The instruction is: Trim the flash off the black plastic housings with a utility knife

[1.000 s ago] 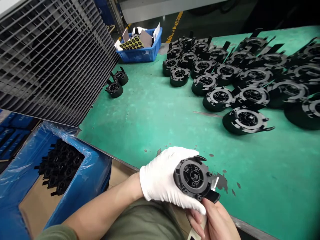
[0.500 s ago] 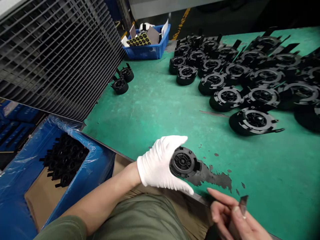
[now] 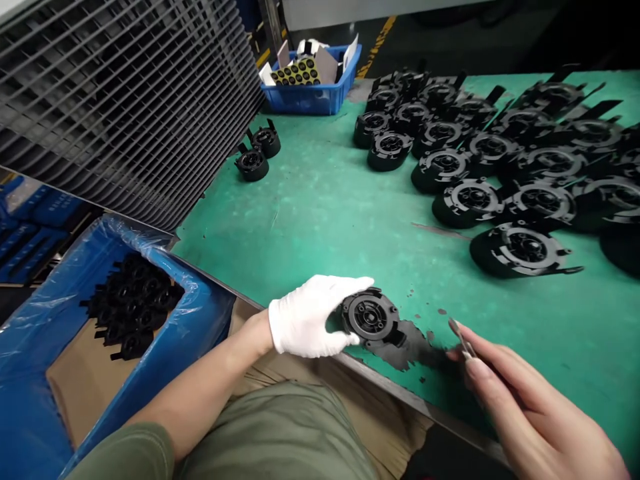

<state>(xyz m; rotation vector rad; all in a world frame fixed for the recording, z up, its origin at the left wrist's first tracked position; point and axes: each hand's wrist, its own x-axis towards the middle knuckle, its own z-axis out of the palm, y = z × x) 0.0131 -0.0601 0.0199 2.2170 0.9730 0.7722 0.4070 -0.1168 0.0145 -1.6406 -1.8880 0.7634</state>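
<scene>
My left hand (image 3: 307,319), in a white glove, grips the left side of a round black plastic housing (image 3: 371,316). The housing rests over a dark worn patch (image 3: 415,343) near the table's front edge, its ribbed centre facing up. To the right, my bare right hand (image 3: 520,393) is closed in a pinch on a small metal knife blade (image 3: 463,340). The blade shows nearly edge-on, its tip pointing up and left, apart from the housing. My fingers cover its lower part.
Many black housings (image 3: 523,248) stand in rows on the green table (image 3: 310,227), back right. Two smaller ones (image 3: 253,164) sit by a dark slatted rack (image 3: 125,100). A blue basket (image 3: 310,100) is behind. A blue plastic-lined box (image 3: 200,293) with black parts (image 3: 133,303) is at left.
My right hand has moved up and turned, so the blade tips left towards the housing. The left thumb and fingers have closed in on the housing, which has turned slightly. The view has shifted a little.
</scene>
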